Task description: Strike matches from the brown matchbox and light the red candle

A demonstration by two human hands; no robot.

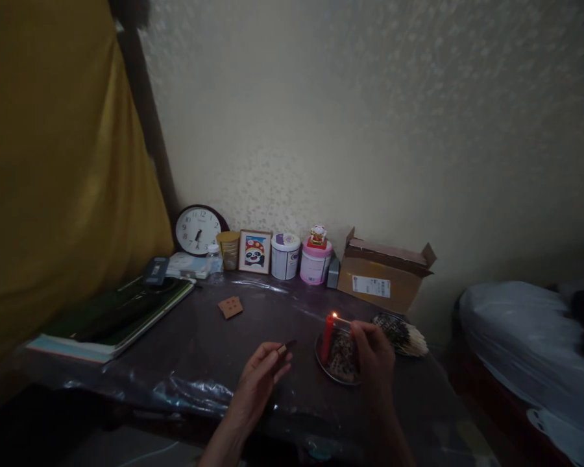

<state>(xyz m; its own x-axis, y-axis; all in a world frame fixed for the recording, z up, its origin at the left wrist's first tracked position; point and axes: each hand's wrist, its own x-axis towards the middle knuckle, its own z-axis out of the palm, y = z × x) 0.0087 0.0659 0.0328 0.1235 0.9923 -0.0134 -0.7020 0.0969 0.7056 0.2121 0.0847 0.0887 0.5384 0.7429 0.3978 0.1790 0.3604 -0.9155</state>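
Fire (335, 315) makes one small bright dot at the top of the red candle (328, 340), right where the tip of a thin match (343, 319) meets it. From where I stand, I cannot tell if the candle itself is lit. The right hand (372, 344) pinches the other end of the match between thumb and fingers. The candle stands up on the left side of a round plate (320, 368), and dark little bits lie all over the plate next to it. The left hand (263, 371) is held up near the plate, but apart from it, and grips a small brown thing (281, 351) in its fingertips. A dark strip sticks out of that; it is too small for me to name. Just past the right hand lies a heap of sticks (413, 340). On the worktop (199, 353), farther back to the left, are some brown cards (230, 307). By the wall I see a clock (199, 230), a panda picture (254, 253), two tins (285, 258), a toy cat (318, 237) on the pink one, and a box (384, 275).
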